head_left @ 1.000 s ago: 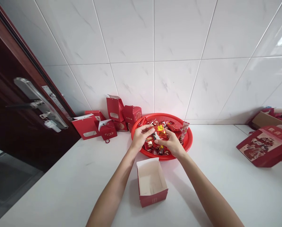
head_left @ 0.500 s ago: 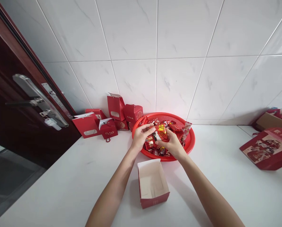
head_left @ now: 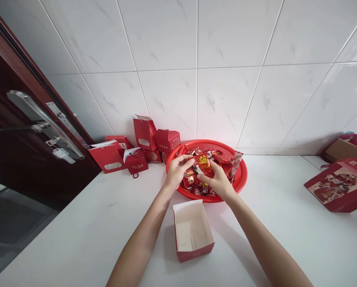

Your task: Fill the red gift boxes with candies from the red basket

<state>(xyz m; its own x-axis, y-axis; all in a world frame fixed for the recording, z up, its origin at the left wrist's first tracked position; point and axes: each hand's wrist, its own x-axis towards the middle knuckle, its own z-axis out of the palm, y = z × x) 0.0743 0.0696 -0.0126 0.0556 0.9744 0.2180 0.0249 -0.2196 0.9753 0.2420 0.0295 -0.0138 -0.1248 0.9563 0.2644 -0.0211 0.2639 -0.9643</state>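
From where I stand, the wall (head_left: 166, 36) is the biggest thing, glossy grey-veined tile behind the basket; a dark, smooth door (head_left: 5, 151) stands far to the basket's left, and a flat white tabletop (head_left: 271, 223) lies under it. The basket (head_left: 243, 179) itself is oval red plastic, its side pierced with fine holes. Well to its right leans a printed carton (head_left: 340, 187); just left of it cluster angular red card boxes (head_left: 109, 159). In front sits an open box (head_left: 196, 254), pale matte card inside. Above the basket, the left hand (head_left: 175, 172) and right hand (head_left: 220, 179) pinch a shiny red packet (head_left: 206, 168) between them, fingers closed on opposite ends. Hardly anything has shifted this past second: both hands stay there, so the packet is still over the basket. Smallest are the crinkly foil-wrapped sweets (head_left: 198, 191) inside the basket.
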